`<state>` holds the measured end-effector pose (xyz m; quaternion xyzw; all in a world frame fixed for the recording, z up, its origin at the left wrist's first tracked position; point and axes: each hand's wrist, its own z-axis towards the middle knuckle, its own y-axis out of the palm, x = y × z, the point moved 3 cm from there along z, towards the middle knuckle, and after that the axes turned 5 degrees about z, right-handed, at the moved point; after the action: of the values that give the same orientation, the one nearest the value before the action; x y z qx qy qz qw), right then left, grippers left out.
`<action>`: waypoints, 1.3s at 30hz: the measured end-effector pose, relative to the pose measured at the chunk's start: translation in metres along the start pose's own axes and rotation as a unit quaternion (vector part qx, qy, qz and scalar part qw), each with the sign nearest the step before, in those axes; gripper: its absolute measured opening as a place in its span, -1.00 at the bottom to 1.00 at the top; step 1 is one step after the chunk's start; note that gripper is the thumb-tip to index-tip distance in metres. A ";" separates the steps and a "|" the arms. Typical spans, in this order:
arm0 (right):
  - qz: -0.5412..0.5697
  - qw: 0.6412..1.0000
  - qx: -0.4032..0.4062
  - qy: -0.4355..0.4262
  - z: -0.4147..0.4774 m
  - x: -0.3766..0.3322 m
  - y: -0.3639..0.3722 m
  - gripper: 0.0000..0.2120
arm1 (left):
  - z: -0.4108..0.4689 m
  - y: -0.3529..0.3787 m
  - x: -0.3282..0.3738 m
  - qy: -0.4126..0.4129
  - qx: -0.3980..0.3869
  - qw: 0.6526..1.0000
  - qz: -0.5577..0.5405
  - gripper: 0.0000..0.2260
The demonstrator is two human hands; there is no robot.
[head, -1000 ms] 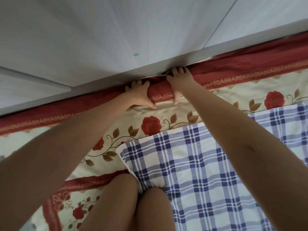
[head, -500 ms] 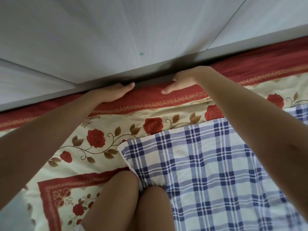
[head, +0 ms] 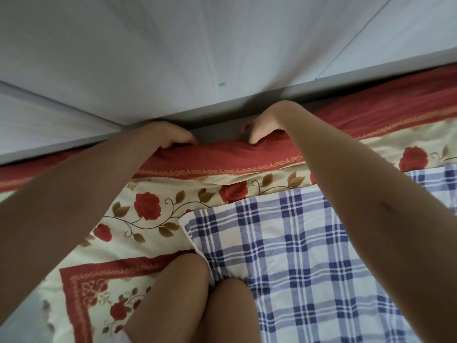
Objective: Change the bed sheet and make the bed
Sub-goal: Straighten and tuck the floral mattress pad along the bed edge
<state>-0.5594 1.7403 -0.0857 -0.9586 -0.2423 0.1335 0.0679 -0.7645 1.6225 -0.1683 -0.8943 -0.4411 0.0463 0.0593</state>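
Near me: knees [head: 183,288] side by side on the bed, the right one on the checked quilt [head: 309,256]. The quilt's corner points away at centre and its cloth fills the right side. The flowered sheet [head: 118,246] lies spread under it, bare on the left and ahead. The bottom-left corner is grey beyond the sheet; cannot tell what it is.

Further out, the sheet's red border [head: 222,157] runs along the far edge of the bed. Left hand [head: 173,136] has its fingers curled down over that edge and grips it. Right hand [head: 262,125], just beside it, is curled round the same edge the same way. Between the hands the border is humped up. Beyond is a narrow dark gap [head: 217,131], then the white wall panel [head: 173,58], so little room past the edge.

Against half a second ago: both hands lay flat on the border, and now they clutch it; the border was flat against the wall and is now raised.
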 end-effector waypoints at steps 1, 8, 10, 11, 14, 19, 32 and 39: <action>0.002 1.000 0.010 -0.013 0.001 -0.002 -0.001 -0.65 | -0.019 0.009 0.009 0.012 -0.017 1.000 -0.006 -0.57; 0.003 0.999 0.016 -0.027 -0.003 -0.008 0.011 -0.64 | -0.014 0.027 0.038 0.147 0.120 0.975 0.117 -0.71; 0.084 0.996 0.006 0.000 -0.010 -0.003 0.013 -0.64 | -0.017 0.024 0.040 0.165 0.162 0.968 0.099 -0.74; 0.117 0.993 -0.004 0.016 -0.011 0.000 0.013 -0.51 | -0.021 0.022 0.040 0.177 0.186 0.963 0.077 -0.75; 0.074 0.993 -0.047 0.076 -0.009 -0.001 0.011 0.02 | -0.044 0.021 0.034 0.218 0.208 0.953 0.022 -0.65; -0.083 0.993 -0.036 0.075 0.021 -0.005 0.005 -0.05 | -0.069 0.036 -0.001 0.241 0.203 0.922 0.227 -0.78; -0.013 0.806 0.561 -0.190 0.018 0.035 0.089 -0.52 | -0.021 0.044 -0.014 0.029 0.410 0.898 0.157 -0.53; 0.350 0.594 0.647 0.326 -0.014 0.198 0.195 -0.55 | -0.045 0.150 0.084 0.370 0.462 0.761 0.265 -0.36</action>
<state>-0.3007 1.6646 -0.1542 -0.6534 0.3007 -0.0522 0.6928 -0.5899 1.5958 -0.1483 -0.7871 -0.0554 -0.0761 0.6096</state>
